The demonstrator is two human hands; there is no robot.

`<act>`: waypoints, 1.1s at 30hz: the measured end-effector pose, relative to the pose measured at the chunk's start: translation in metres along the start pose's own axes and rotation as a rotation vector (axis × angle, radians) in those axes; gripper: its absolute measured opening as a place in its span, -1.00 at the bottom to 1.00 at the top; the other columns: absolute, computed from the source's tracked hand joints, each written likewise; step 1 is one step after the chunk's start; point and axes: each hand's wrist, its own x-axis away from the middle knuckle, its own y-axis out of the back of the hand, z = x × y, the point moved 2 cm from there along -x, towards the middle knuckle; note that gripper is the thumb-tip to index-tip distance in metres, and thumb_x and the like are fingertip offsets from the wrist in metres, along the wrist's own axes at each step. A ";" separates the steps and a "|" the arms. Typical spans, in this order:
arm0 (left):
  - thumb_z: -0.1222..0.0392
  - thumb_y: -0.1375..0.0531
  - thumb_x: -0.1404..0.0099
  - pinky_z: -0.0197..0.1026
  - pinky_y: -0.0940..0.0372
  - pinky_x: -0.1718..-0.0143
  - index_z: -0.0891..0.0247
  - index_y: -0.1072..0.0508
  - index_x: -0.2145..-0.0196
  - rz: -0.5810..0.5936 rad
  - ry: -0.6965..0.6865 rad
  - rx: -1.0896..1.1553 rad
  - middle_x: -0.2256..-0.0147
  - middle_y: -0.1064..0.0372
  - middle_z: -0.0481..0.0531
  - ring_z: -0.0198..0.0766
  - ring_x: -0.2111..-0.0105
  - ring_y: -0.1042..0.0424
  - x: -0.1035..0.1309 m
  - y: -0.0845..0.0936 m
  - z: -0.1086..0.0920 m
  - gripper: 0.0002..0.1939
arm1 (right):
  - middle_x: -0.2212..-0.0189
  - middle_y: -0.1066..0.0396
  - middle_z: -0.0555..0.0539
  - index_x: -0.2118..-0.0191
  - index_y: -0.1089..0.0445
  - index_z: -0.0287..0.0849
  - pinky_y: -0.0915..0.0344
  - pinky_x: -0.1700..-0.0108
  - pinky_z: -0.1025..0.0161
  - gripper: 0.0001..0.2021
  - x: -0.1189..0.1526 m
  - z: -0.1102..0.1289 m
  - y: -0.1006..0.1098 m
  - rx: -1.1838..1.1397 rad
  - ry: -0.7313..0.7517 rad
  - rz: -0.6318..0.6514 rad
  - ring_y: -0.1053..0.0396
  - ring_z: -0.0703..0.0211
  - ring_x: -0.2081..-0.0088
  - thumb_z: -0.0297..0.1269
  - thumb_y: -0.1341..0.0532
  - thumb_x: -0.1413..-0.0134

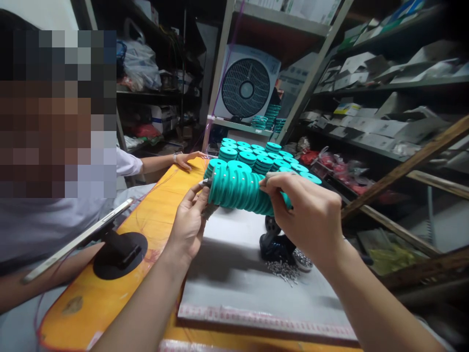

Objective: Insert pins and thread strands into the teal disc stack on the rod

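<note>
A row of teal grooved discs lies level in front of me, packed side by side like a ribbed cylinder, with small pale dots along its top. My left hand grips its left end, thumb and fingers at a dark end piece. At the right part of the row, my right hand is closed in a pinch against the discs' upper edge. Whatever sits between those fingertips is too small to make out. Beneath the right hand, a pile of small metal pieces lies beside a black bag.
Stacks of teal discs stand behind the row. A white board rests on the yellow table. To the left are a phone on a stand and a seated person. A box fan and loaded shelves stand behind.
</note>
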 end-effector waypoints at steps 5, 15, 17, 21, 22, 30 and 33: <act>0.20 -0.36 -0.09 -0.28 -0.41 0.21 0.23 -0.49 0.24 0.016 -0.011 0.004 0.32 -0.50 -0.06 -0.38 0.37 -0.48 -0.001 0.000 0.001 -0.75 | 0.30 -0.50 -0.04 0.29 -0.35 -0.11 -0.34 0.18 0.23 -0.83 -0.001 0.001 0.006 -0.116 -0.026 0.067 -0.44 0.18 0.24 -0.52 -0.09 -0.16; 0.24 -0.34 -0.11 -0.28 -0.44 0.23 0.23 -0.49 0.26 -0.010 -0.004 0.024 0.30 -0.51 -0.04 -0.38 0.37 -0.49 0.000 0.000 0.001 -0.79 | 0.41 -0.40 -0.03 0.39 -0.42 -0.06 -0.33 0.31 0.15 -0.93 0.159 -0.004 0.035 -0.124 -0.381 0.522 -0.34 0.10 0.31 -0.34 -0.23 -0.10; 0.25 -0.34 -0.12 -0.30 -0.44 0.23 0.23 -0.49 0.25 -0.011 -0.007 0.021 0.31 -0.51 -0.05 -0.39 0.38 -0.48 -0.001 0.001 0.002 -0.80 | 0.42 -0.40 -0.03 0.40 -0.45 -0.04 -0.35 0.30 0.12 -0.94 0.181 -0.005 0.031 -0.067 -0.431 0.504 -0.35 0.07 0.29 -0.31 -0.26 -0.07; 0.26 -0.33 -0.13 -0.32 -0.45 0.24 0.23 -0.50 0.24 -0.009 -0.011 0.006 0.31 -0.51 -0.05 -0.39 0.37 -0.49 -0.001 0.001 0.002 -0.80 | 0.47 -0.37 -0.06 0.40 -0.49 -0.05 -0.36 0.33 0.10 -0.92 0.196 -0.003 0.021 -0.001 -0.479 0.409 -0.34 0.04 0.32 -0.29 -0.25 -0.08; 0.26 -0.33 -0.13 -0.32 -0.45 0.25 0.23 -0.50 0.24 -0.013 -0.012 0.006 0.30 -0.51 -0.05 -0.39 0.38 -0.49 -0.001 0.001 0.002 -0.80 | 0.47 -0.37 -0.06 0.40 -0.48 -0.06 -0.36 0.33 0.10 -0.91 0.197 -0.002 0.019 0.001 -0.482 0.405 -0.34 0.04 0.33 -0.29 -0.24 -0.09; 0.25 -0.32 -0.15 -0.33 -0.45 0.25 0.22 -0.51 0.24 -0.006 -0.007 0.016 0.28 -0.51 -0.04 -0.41 0.37 -0.48 0.001 -0.001 0.001 -0.82 | 0.35 -0.39 -0.09 0.22 -0.34 -0.12 -0.32 0.34 0.21 -0.86 0.139 -0.006 0.039 0.081 -0.340 0.282 -0.40 0.15 0.35 -0.42 -0.05 -0.22; 0.26 -0.32 -0.14 -0.32 -0.45 0.26 0.22 -0.51 0.23 -0.008 -0.005 0.020 0.27 -0.51 -0.04 -0.40 0.36 -0.47 0.001 -0.001 0.000 -0.80 | 0.29 -0.46 -0.06 0.17 -0.35 -0.11 -0.34 0.22 0.25 -0.84 0.082 -0.005 0.044 0.011 -0.226 0.076 -0.44 0.17 0.26 -0.47 -0.15 -0.15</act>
